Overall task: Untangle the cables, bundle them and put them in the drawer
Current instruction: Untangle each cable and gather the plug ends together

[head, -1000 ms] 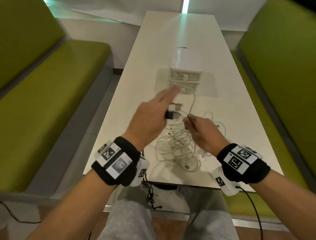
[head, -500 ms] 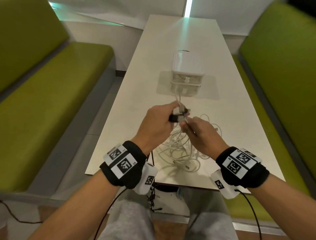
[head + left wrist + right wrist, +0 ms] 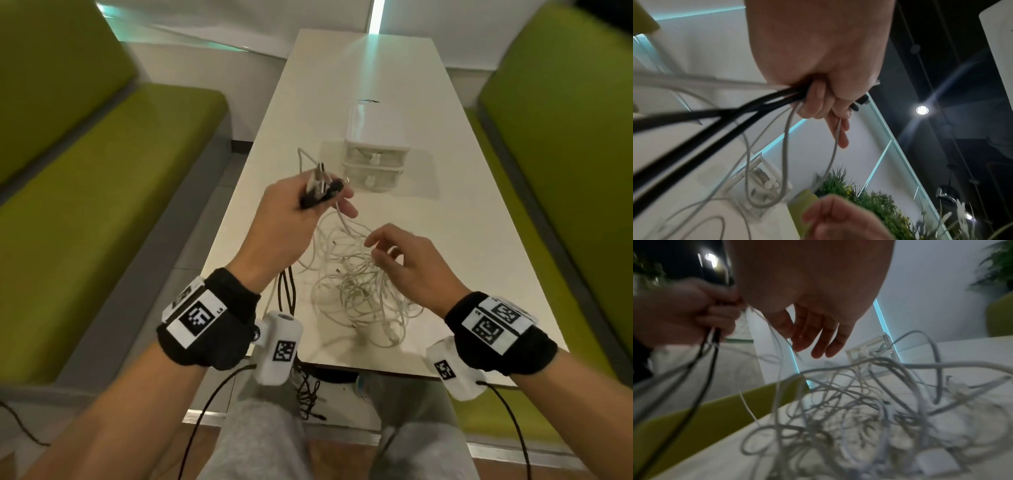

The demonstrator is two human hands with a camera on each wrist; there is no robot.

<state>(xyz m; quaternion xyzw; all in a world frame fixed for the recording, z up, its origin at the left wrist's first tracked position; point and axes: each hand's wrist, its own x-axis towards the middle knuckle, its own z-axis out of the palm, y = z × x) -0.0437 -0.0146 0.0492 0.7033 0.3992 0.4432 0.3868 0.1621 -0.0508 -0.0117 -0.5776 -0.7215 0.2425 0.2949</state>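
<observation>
Your left hand (image 3: 287, 219) is curled tight round a clutch of black and white cable plug ends (image 3: 320, 187), raised above the long white table (image 3: 445, 219). Your right hand (image 3: 411, 260) hangs loosely spread, holding nothing, just over the tangled heap of thin white cables (image 3: 363, 291) lying on the table. The small white two-drawer plastic box (image 3: 375, 150) stands beyond, both drawers closed.

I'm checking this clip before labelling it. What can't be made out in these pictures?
- Head view: which strands are which in the tangled heap of white cables; they overlap.
- Left wrist view: connector ends in the left hand; its curled fingers cover them.
- Right wrist view: the heap; motion blur.
- All views: contents of the white plastic two-drawer box; too small, both drawers closed.
</observation>
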